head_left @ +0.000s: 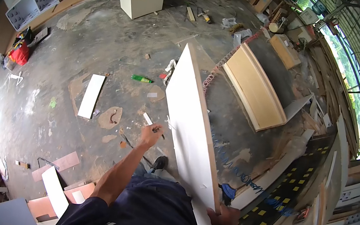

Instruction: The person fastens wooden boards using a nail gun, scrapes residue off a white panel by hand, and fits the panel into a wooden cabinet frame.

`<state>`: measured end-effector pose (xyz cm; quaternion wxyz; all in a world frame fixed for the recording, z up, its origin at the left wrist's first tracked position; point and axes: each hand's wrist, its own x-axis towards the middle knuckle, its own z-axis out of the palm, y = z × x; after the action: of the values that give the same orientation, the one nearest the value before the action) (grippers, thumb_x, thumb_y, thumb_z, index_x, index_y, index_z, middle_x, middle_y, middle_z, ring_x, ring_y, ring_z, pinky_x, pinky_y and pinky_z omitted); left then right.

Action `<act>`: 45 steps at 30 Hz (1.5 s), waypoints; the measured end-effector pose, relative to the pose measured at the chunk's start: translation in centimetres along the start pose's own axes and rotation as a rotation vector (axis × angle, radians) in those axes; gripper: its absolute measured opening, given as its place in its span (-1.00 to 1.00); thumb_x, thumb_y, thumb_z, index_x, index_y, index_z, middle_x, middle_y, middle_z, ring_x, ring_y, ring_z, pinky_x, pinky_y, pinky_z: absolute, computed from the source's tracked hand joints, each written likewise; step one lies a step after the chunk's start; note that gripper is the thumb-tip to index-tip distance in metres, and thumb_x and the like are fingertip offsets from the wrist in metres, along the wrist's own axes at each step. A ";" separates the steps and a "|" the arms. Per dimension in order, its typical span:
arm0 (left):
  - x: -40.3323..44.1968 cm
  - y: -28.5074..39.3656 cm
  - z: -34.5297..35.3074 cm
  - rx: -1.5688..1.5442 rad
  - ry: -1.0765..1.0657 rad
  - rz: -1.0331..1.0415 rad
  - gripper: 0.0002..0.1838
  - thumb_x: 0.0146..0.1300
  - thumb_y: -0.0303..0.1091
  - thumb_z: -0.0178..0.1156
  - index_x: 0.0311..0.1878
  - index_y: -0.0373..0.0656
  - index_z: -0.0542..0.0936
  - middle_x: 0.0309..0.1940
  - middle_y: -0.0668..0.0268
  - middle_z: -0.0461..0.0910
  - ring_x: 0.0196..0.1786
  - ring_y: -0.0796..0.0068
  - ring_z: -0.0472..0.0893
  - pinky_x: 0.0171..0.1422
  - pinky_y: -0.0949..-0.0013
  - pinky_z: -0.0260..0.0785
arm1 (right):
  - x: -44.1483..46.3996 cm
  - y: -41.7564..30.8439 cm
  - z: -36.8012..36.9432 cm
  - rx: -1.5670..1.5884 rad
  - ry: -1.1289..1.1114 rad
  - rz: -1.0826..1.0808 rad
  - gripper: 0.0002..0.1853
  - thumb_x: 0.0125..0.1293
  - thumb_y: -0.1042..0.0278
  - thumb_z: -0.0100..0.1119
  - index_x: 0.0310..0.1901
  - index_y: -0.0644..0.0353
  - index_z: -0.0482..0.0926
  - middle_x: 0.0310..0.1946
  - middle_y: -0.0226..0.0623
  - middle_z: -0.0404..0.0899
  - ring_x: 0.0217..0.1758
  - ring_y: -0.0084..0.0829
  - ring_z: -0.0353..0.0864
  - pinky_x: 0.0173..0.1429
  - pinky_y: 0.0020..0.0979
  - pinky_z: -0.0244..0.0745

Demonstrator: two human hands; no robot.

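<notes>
"What is the right grip doing?"

"The right hand [224,221] is wrapped over the near end of a white panel's [189,128] long edge, fingers bent around it. It's a firm hold."

"And the left?"

"The left hand [151,135] is out in front of the panel's white face, fingers curled in. That grip looks closed on a slim dark item [163,136], only its tip showing, too small to name. There's a short white strip [147,118] by the knuckles, but I can't tell whether it's held or lies beyond."

"Where does the panel sit?"

"Right in front of the body, tilted on its side, between the two hands. It's a long, flat slab: smooth, bright face, with a thin tan edge like bare board."

"Other materials around?"

"The floor [120,45] is hard and gray, blotched with paler patches. Past the panel lies a tan wooden piece [255,89], gently curved, with raised moulding along its sides. A red coiled hose [215,73] loops beside it. On the other side are a narrow white board [91,96], flat and rectangular, and a green bottle [142,78] on its side."
</notes>
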<state>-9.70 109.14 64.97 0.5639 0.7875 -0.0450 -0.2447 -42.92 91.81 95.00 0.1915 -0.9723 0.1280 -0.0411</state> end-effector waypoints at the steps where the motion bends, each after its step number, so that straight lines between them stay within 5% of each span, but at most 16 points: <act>1: 0.1 0.0 -0.1 0.111 0.064 0.022 -0.51 0.14 -0.22 0.37 0.13 -0.23 0.63 -0.25 0.17 0.72 -0.24 0.35 0.69 -0.07 0.28 0.49 | 0.4 -0.3 -0.9 0.001 -0.002 0.001 -0.61 0.02 0.11 0.43 -0.65 0.14 0.45 -0.79 -0.21 0.43 -0.69 -0.12 0.55 -0.58 -0.15 0.39; 7: 10.4 3.2 1.6 0.376 -0.096 0.000 -0.13 0.09 -0.21 0.36 0.47 -0.16 0.23 0.25 -0.05 0.50 0.27 -0.04 0.50 0.30 0.07 0.39 | 8.0 -0.9 -5.8 0.068 -0.096 0.209 -0.68 0.05 0.14 0.43 -0.48 0.28 0.64 -0.70 -0.18 0.52 -0.63 -0.17 0.59 -0.50 -0.26 0.45; 9: 15.6 7.3 2.5 0.487 -0.166 0.042 -0.02 0.08 -0.21 0.37 0.53 -0.15 0.08 0.37 -0.05 0.36 0.31 -0.06 0.47 0.32 0.06 0.38 | 12.7 -2.2 -7.2 -0.082 -0.142 0.225 -0.60 0.04 0.13 0.47 -0.67 0.13 0.46 -0.78 -0.24 0.45 -0.70 -0.14 0.55 -0.59 -0.21 0.41; 13: 23.5 10.3 4.1 0.615 -0.173 0.132 0.03 0.12 -0.24 0.35 0.56 -0.13 -0.06 0.50 0.00 0.16 0.30 -0.07 0.48 0.31 0.02 0.39 | 16.9 -3.2 -8.0 -0.302 -0.185 0.286 -0.61 0.05 0.09 0.44 -0.65 0.16 0.50 -0.77 -0.24 0.47 -0.70 -0.14 0.54 -0.59 -0.20 0.40; 15: 27.9 12.0 4.7 0.691 -0.230 0.173 -0.02 0.14 -0.29 0.32 0.53 -0.12 -0.04 0.40 0.00 0.32 0.27 -0.07 0.50 0.28 0.01 0.41 | 20.2 -4.6 -9.1 -0.195 -0.143 0.391 -0.61 0.09 0.06 0.39 -0.63 0.20 0.53 -0.73 -0.20 0.50 -0.66 -0.12 0.55 -0.44 -0.16 0.45; 16: 29.8 13.2 4.7 0.683 -0.271 0.178 -0.31 0.19 -0.24 0.26 0.39 -0.10 0.31 0.23 0.04 0.51 0.22 -0.05 0.54 0.24 -0.01 0.43 | 21.7 -5.2 -9.5 -0.160 -0.130 0.435 -0.60 0.10 0.05 0.38 -0.62 0.21 0.54 -0.72 -0.19 0.51 -0.64 -0.11 0.55 -0.39 -0.15 0.46; 19: 34.6 15.9 5.6 0.721 -0.280 0.156 -0.67 0.25 -0.18 0.18 0.03 -0.05 0.64 0.02 0.15 0.63 0.14 -0.01 0.57 0.20 -0.03 0.42 | 26.7 -6.5 -10.1 -0.223 -0.242 0.660 -0.59 0.11 0.04 0.34 -0.61 0.25 0.55 -0.67 -0.10 0.54 -0.54 -0.05 0.56 -0.15 -0.11 0.44; 21: 37.6 16.7 6.7 0.739 -0.256 0.267 -0.75 0.27 -0.17 0.15 -0.11 -0.04 0.69 -0.03 0.19 0.64 0.10 0.02 0.57 0.18 -0.04 0.41 | 29.5 -7.5 -11.0 -0.058 -0.269 0.830 -0.52 0.21 -0.05 0.34 -0.03 0.20 0.64 -0.22 0.02 0.64 -0.09 0.04 0.59 0.08 -0.02 0.41; 25: 41.2 18.8 8.0 0.680 -0.254 0.556 -0.78 0.28 -0.21 0.13 -0.30 -0.04 0.72 -0.22 0.25 0.64 -0.02 0.09 0.57 0.01 -0.02 0.44 | 34.8 -7.5 -10.4 0.028 -0.160 0.928 -0.56 0.14 0.08 0.41 -0.10 0.28 0.66 -0.35 0.01 0.65 -0.25 -0.01 0.64 -0.07 -0.08 0.49; 27: 43.7 19.6 8.3 0.717 -0.334 0.662 -0.76 0.29 -0.20 0.10 -0.34 -0.04 0.71 -0.26 0.27 0.63 -0.04 0.09 0.57 0.00 -0.03 0.44 | 37.9 -6.9 -10.4 -0.139 -0.122 0.924 -0.60 0.08 0.05 0.35 -0.58 0.28 0.57 -0.64 -0.04 0.55 -0.44 -0.01 0.57 -0.02 -0.10 0.37; 31: 47.7 20.4 9.1 0.757 -0.702 0.815 -0.73 0.27 -0.15 0.10 -0.37 -0.07 0.69 -0.29 0.25 0.63 -0.06 0.08 0.57 0.00 -0.04 0.44 | 41.2 -3.7 -9.8 -0.071 0.048 0.989 -0.66 0.03 0.18 0.43 -0.48 0.36 0.62 -0.65 -0.06 0.56 -0.49 -0.05 0.59 -0.21 -0.13 0.46; 37: 61.4 14.1 8.2 1.550 -0.907 0.598 -0.74 0.19 -0.16 0.12 -0.28 -0.05 0.73 -0.16 0.09 0.69 -0.02 0.11 0.69 0.04 0.06 0.56 | 48.9 3.0 -9.8 0.195 0.385 0.915 -0.76 0.02 0.37 0.48 -0.43 0.36 0.62 -0.71 -0.16 0.54 -0.70 -0.34 0.56 -0.57 -0.39 0.36; 38: 64.9 8.0 6.3 1.286 -0.672 0.483 -0.67 0.15 -0.15 0.20 -0.06 -0.06 0.68 -0.13 0.04 0.68 -0.04 0.09 0.70 0.04 0.07 0.56 | 49.7 4.8 -9.5 0.206 0.399 0.922 -0.76 0.02 0.37 0.48 -0.43 0.36 0.62 -0.71 -0.16 0.54 -0.70 -0.34 0.56 -0.57 -0.39 0.36; 40: 63.4 19.2 2.4 1.017 -0.510 -0.253 -0.19 0.02 -0.21 0.31 0.42 -0.09 0.33 0.21 -0.04 0.52 0.25 0.00 0.55 0.30 0.10 0.43 | 50.7 7.9 -9.5 0.295 0.382 1.003 -0.67 -0.06 0.29 0.48 -0.37 0.41 0.66 -0.60 -0.10 0.65 -0.59 -0.39 0.63 -0.40 -0.37 0.52; 41: 66.1 14.2 0.5 1.162 -0.434 -0.163 -0.10 0.02 -0.24 0.30 0.48 -0.15 0.20 0.20 -0.08 0.52 0.26 0.02 0.54 0.31 0.13 0.44 | 51.9 8.6 -10.4 0.305 0.388 1.026 -0.67 -0.06 0.29 0.48 -0.37 0.41 0.66 -0.60 -0.10 0.65 -0.59 -0.39 0.63 -0.40 -0.37 0.52; 45: 71.7 7.8 -4.6 1.429 -0.588 -0.220 -0.47 0.05 -0.23 0.31 0.13 -0.20 0.60 0.04 -0.01 0.64 0.11 0.12 0.65 0.17 0.16 0.52 | 56.6 14.0 -12.9 0.121 0.312 1.043 -0.65 -0.04 0.33 0.51 -0.60 0.30 0.46 -0.80 -0.16 0.39 -0.77 -0.29 0.45 -0.58 -0.31 0.31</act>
<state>56.73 85.47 49.19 -0.1426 0.8625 -0.2611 -0.4094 6.67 59.69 103.34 0.2210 -0.7495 0.6173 -0.0917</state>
